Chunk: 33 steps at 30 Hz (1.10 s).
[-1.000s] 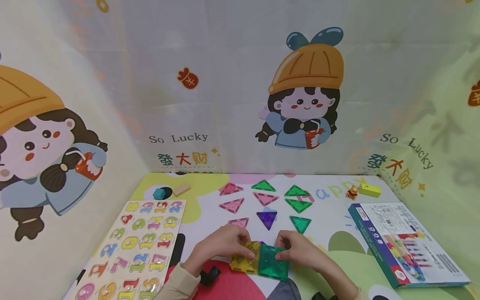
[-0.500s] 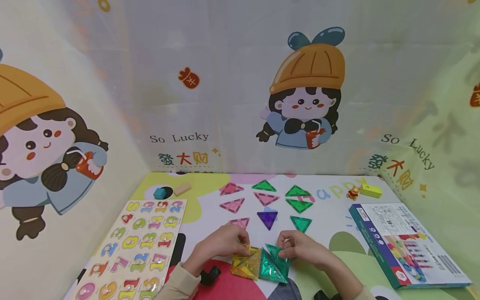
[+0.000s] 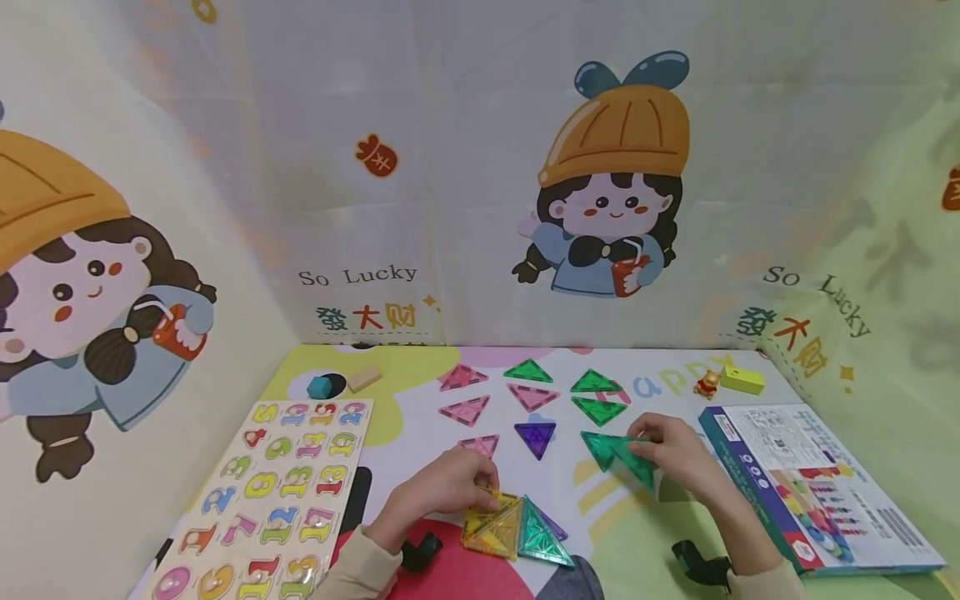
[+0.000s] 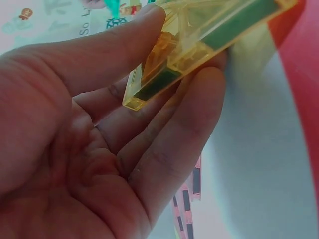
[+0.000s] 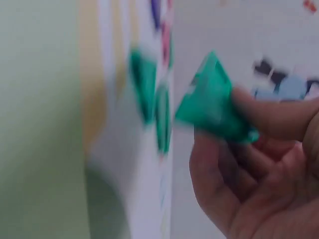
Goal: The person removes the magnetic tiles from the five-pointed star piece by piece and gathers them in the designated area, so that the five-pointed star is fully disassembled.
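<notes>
While the left hand (image 3: 450, 483) pinches yellow tiles (image 3: 499, 533) and the right hand (image 3: 678, 452) a green triangle (image 3: 637, 463), sorting looks partway done: nine triangles (image 3: 535, 438) laid out, the yellow-and-teal cluster (image 3: 542, 537) remaining.

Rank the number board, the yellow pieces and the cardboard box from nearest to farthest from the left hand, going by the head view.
1. Yellow pieces: touching the left hand, at its fingertips.
2. Number board: to that hand's left, apart from it.
3. Cardboard box: far right, past the right hand.
</notes>
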Each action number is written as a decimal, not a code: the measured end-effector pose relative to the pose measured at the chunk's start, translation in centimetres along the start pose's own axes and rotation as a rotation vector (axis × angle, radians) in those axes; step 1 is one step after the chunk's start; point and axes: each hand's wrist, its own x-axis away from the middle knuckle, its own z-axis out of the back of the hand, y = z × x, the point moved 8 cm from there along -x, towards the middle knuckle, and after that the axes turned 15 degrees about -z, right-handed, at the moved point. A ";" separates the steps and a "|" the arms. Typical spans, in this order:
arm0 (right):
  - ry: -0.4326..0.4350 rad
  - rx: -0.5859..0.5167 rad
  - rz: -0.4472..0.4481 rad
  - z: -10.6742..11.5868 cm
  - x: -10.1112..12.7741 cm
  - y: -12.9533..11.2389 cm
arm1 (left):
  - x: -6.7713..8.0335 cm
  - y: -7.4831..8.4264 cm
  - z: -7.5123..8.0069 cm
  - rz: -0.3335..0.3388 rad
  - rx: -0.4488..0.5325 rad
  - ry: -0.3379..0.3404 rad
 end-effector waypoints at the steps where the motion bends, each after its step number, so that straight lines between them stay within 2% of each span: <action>1: 0.069 0.049 -0.022 0.9 -0.3 0.7 | 0.0 0.0 0.0 0.003 0.005 -0.001; 3: 0.160 0.120 -0.056 2.3 -0.9 1.9 | 0.0 -0.1 -0.1 0.010 0.018 -0.003; 5: 0.201 0.152 -0.075 3.0 -1.5 2.8 | 0.1 -0.1 -0.2 0.015 0.023 -0.004; 13: 0.274 0.245 -0.157 3.6 -3.0 4.8 | 0.2 -0.1 -0.2 0.002 0.019 -0.006; 17: 0.265 0.267 -0.154 3.8 -2.7 4.0 | 0.0 0.0 0.0 -0.001 0.013 -0.006; 19: 0.220 0.267 -0.106 3.2 -2.2 2.9 | -0.1 0.1 0.0 0.001 0.012 -0.005; 21: 0.136 0.255 -0.023 1.9 -1.3 1.5 | -0.1 0.0 -0.1 0.007 0.010 -0.005; 25: -0.155 0.193 0.105 -3.2 1.1 -1.0 | -0.1 0.0 -0.1 0.002 -0.009 -0.008; 28: -0.328 0.172 0.131 -7.5 2.9 -2.6 | -0.1 0.0 -0.2 -0.001 -0.015 -0.012; 30: -0.384 0.184 0.122 -9.9 3.9 -3.5 | -0.1 -0.1 -0.1 0.000 -0.015 -0.011; 33: -0.370 0.237 0.081 -12.2 4.7 -4.6 | -0.1 -0.1 0.0 0.004 -0.012 -0.008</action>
